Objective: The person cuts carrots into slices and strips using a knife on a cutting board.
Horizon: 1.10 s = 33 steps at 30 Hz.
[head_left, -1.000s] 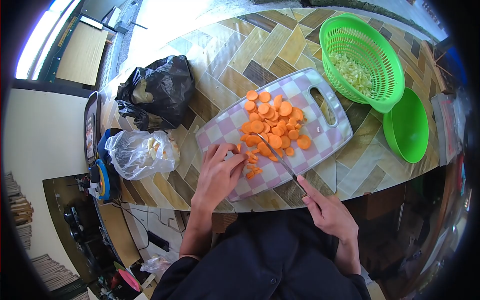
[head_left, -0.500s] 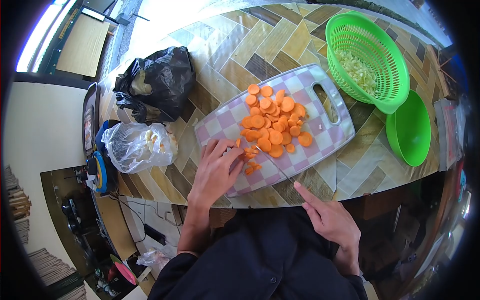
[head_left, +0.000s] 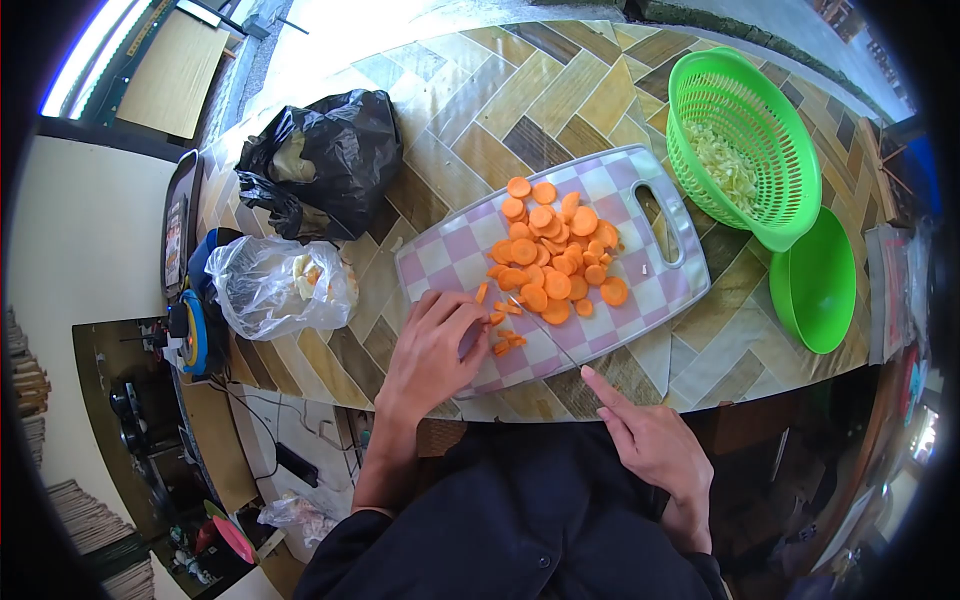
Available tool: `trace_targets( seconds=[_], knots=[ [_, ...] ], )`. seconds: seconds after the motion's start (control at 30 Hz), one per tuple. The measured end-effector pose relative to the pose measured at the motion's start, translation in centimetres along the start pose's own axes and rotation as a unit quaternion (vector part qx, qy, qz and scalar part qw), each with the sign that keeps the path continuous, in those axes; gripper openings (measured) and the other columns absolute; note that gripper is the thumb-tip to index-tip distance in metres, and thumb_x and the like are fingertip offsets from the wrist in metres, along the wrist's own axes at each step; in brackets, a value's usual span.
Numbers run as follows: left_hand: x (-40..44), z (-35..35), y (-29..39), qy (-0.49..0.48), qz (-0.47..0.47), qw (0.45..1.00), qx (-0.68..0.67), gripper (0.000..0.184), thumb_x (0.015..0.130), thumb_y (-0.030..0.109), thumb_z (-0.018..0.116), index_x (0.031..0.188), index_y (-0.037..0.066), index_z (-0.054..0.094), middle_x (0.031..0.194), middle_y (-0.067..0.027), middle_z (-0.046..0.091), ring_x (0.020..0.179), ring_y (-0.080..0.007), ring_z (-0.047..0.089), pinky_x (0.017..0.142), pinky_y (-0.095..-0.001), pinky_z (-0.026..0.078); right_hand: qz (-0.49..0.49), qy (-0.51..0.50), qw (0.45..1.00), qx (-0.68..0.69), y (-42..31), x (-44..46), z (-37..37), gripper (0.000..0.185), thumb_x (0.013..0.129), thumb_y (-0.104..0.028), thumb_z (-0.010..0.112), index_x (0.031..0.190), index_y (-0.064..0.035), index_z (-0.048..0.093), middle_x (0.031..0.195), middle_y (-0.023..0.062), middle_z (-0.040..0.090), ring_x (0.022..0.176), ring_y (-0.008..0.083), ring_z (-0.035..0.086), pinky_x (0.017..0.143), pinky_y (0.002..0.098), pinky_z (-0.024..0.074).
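Carrot slices (head_left: 555,255) lie in a heap on the purple-and-white checkered cutting board (head_left: 440,262). My left hand (head_left: 432,350) rests at the board's lower left, fingers curled and pressed on a small carrot piece (head_left: 497,318) that they partly hide. My right hand (head_left: 658,448) grips a knife (head_left: 552,337), index finger stretched forward; the handle is hidden in the palm. The thin blade reaches over the board, its tip beside the heap, close to my left fingertips. Cut carrot strips (head_left: 510,343) lie just right of my left hand.
A green colander (head_left: 805,165) with chopped pale vegetable stands at the upper right, beside a green bowl (head_left: 815,285). On the left are a black plastic bag (head_left: 345,165) and a clear bag (head_left: 270,290) with scraps. The wood-patterned table's (head_left: 500,408) near edge runs before my body.
The head view has shifted slightly, so the table things sit a little lower. The knife has moved slightly against the board, and the small carrot pieces by my left fingertips lie differently.
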<state>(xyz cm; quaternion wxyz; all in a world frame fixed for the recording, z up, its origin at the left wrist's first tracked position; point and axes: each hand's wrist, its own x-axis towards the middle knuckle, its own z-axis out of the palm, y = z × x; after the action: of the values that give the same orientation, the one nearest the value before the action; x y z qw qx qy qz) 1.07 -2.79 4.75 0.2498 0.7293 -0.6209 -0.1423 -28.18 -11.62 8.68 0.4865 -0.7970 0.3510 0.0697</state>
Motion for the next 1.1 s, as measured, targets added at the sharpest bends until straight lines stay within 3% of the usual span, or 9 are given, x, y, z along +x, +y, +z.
trace_targets(
  seconds=[0.1,0.37,0.5,0.67,1.1],
  knots=[
    [-0.1,0.0,-0.2,-0.012,-0.005,1.0,-0.003,0.024,0.082,0.003,0.076,0.105,0.007,0.07,0.107,-0.0079,0.07,0.103,-0.0317,0.066,0.092,-0.0419,0.054,0.002,-0.002,1.0,-0.002,-0.2,0.1,0.0,0.059,0.105,-0.019,0.057,0.161,-0.0292,0.044,0.067,0.0174,0.065,0.057,0.0386,0.063,0.061,0.047,0.0529],
    [0.4,0.1,0.1,-0.036,-0.037,0.998,-0.022,0.031,0.084,0.006,0.075,0.114,0.005,0.067,0.107,-0.0086,0.07,0.105,-0.0319,0.066,0.094,-0.043,0.054,-0.019,0.016,1.0,0.016,0.1,0.1,0.3,0.06,0.105,-0.019,0.057,0.162,-0.0313,0.043,0.065,0.0182,0.063,0.057,0.0391,0.063,0.06,0.0471,0.0529],
    [0.5,-0.2,-0.1,-0.05,-0.007,0.999,-0.02,0.026,0.086,0.007,0.074,0.111,0.005,0.071,0.107,-0.0092,0.069,0.105,-0.0312,0.065,0.095,-0.0421,0.053,0.005,-0.007,1.0,-0.008,-0.4,0.1,-0.1,0.059,0.106,-0.021,0.057,0.162,-0.0322,0.041,0.07,0.0183,0.068,0.063,0.0399,0.069,0.063,0.0506,0.0565],
    [0.7,-0.1,-0.4,-0.056,0.01,0.998,-0.03,0.018,0.09,0.007,0.072,0.107,0.006,0.074,0.108,-0.0089,0.067,0.104,-0.0304,0.063,0.096,-0.0416,0.053,-0.007,0.0,1.0,0.005,0.2,0.3,0.5,0.06,0.105,-0.02,0.057,0.162,-0.0307,0.042,0.067,0.0194,0.065,0.061,0.0407,0.066,0.062,0.0497,0.0547],
    [1.5,-0.3,-0.7,-0.054,0.024,0.998,-0.015,0.02,0.091,0.01,0.072,0.111,0.009,0.074,0.106,-0.0058,0.073,0.104,-0.0284,0.064,0.098,-0.0413,0.051,0.023,-0.029,0.999,0.017,-0.1,1.0,-0.1,0.059,0.106,-0.021,0.056,0.162,-0.0324,0.042,0.067,0.0217,0.064,0.06,0.0417,0.065,0.064,0.0495,0.054]
  ],
)
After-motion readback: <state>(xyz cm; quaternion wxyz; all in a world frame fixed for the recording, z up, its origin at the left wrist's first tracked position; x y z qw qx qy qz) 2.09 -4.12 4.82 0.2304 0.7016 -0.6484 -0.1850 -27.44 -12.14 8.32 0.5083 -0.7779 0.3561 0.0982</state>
